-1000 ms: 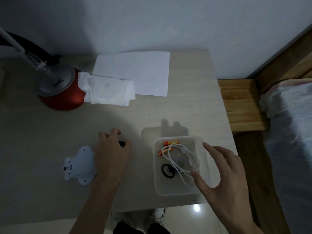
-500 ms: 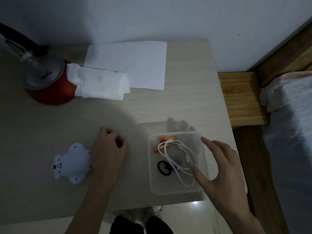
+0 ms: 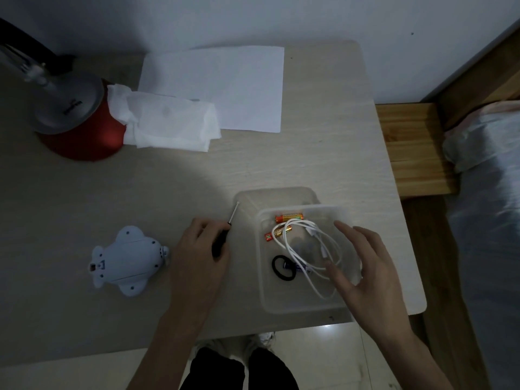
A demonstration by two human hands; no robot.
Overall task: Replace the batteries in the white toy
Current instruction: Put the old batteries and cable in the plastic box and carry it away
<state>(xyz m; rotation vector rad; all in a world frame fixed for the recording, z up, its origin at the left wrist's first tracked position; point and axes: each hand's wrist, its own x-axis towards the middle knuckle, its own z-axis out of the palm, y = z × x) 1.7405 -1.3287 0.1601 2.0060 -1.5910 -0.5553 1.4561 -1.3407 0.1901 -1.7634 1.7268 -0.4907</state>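
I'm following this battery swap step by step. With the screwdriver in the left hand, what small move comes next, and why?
Probably carry the screwdriver in the left hand over to the white toy. It lies beside that hand, seemingly underside up and unopened, while the batteries sit in the clear bin.

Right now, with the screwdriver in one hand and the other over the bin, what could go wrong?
The right hand hovers open over the white cable, which loops over the batteries; reaching in may snag it. The left hand grips the screwdriver by its dark handle, tip pointing away from the white toy, so it needs turning first.
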